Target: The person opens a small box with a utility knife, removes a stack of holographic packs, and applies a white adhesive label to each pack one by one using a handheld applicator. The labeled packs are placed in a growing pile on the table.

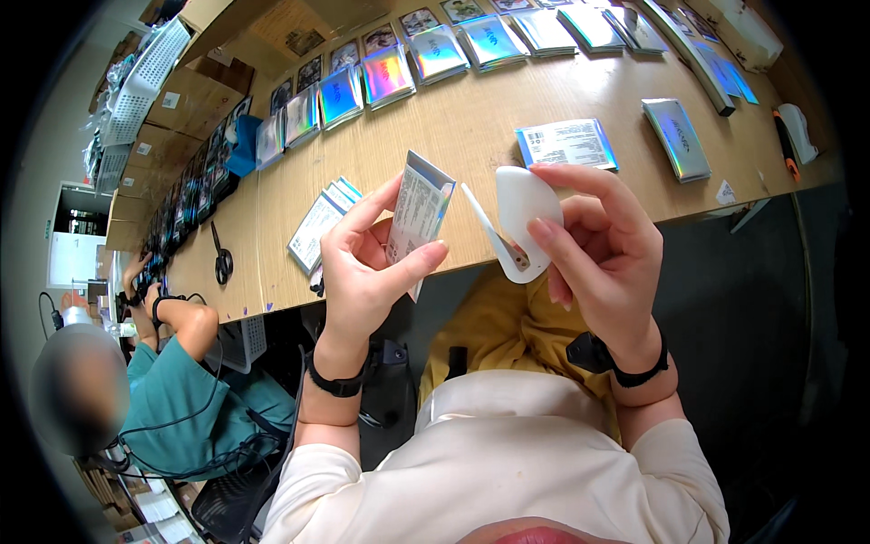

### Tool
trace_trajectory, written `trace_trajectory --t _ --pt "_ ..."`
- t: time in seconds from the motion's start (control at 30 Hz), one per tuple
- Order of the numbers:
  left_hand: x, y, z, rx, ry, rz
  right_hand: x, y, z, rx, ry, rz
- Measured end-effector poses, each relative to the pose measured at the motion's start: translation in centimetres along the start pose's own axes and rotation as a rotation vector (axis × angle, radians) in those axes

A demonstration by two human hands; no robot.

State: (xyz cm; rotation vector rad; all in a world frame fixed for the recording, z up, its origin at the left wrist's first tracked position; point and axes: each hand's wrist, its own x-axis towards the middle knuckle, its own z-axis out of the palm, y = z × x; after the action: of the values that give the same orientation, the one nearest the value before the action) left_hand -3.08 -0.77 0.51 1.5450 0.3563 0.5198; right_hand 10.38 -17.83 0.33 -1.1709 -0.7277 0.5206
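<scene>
**A:** Starting at the left grip: closed how far?

**B:** Closed firmly, thumb across the near face and fingers behind, around a small flat rectangular pack with a white printed back and rainbow-foil edges. Held upright over the near edge of the pale wooden surface, not resting on it.

**A:** And the right grip?

**B:** Wrapped around a white rounded plastic hand tool, fingertips on top and the thumb side underneath. Aimed at the pack, just beside it, with a narrow white strip jutting out toward the pack's right edge. Cannot tell whether touching or a hair apart.

**A:** Further out on the surface?

**B:** To the left, near the left grip, a small fanned stack of the same white-backed packs. Beyond the right grip, one blue-edged pack lying back up, and a silver foil pack well apart to the right. Along the far side, a long row of shiny foil packs in neat piles. Far left, off the surface, a seated co-worker in a teal top, busy with separate things.

**A:** So how far along?

**B:** By the look of it, well along but not done. Many piles already laid out in order at the back; one pack in hand with the strip not clearly applied; a handful in the fanned stack seemingly waiting.
</scene>
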Motion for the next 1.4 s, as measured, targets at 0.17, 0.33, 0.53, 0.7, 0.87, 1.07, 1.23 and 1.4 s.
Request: trace_trajectory --t 0.17,0.33,0.53,0.7,0.87,1.07,1.23,1.4 --pt "-0.2 -0.4 -1.2 0.01 0.017 0.036 0.5 0.1 1.4 -0.003 -0.022 0.005" --pt "-0.4 -0.7 -2.2 -0.03 0.028 0.045 0.9 0.3 2.3 -0.036 -0.038 -0.006" --pt "-0.6 -1.1 -2.9 -0.048 0.053 0.05 1.3 0.7 2.9 -0.048 -0.058 -0.011" --pt "-0.7 -1.2 -3.2 -0.016 0.076 0.057 1.3 0.7 3.3 -0.093 -0.058 -0.005" --pt "-0.7 -1.1 -3.1 0.058 0.102 0.105 1.3 0.8 3.4 -0.119 -0.075 -0.002" --pt "-0.7 -1.4 -4.1 0.561 0.19 0.389 1.6 0.0 2.9 -0.145 -0.098 0.028" --pt "-1.4 0.2 -3.6 0.814 0.113 0.437 2.1 -0.2 2.2 -0.134 -0.143 0.05" --pt "-1.8 -0.1 -1.9 0.804 -0.048 0.486 2.6 0.1 2.5 -0.142 -0.156 0.027"
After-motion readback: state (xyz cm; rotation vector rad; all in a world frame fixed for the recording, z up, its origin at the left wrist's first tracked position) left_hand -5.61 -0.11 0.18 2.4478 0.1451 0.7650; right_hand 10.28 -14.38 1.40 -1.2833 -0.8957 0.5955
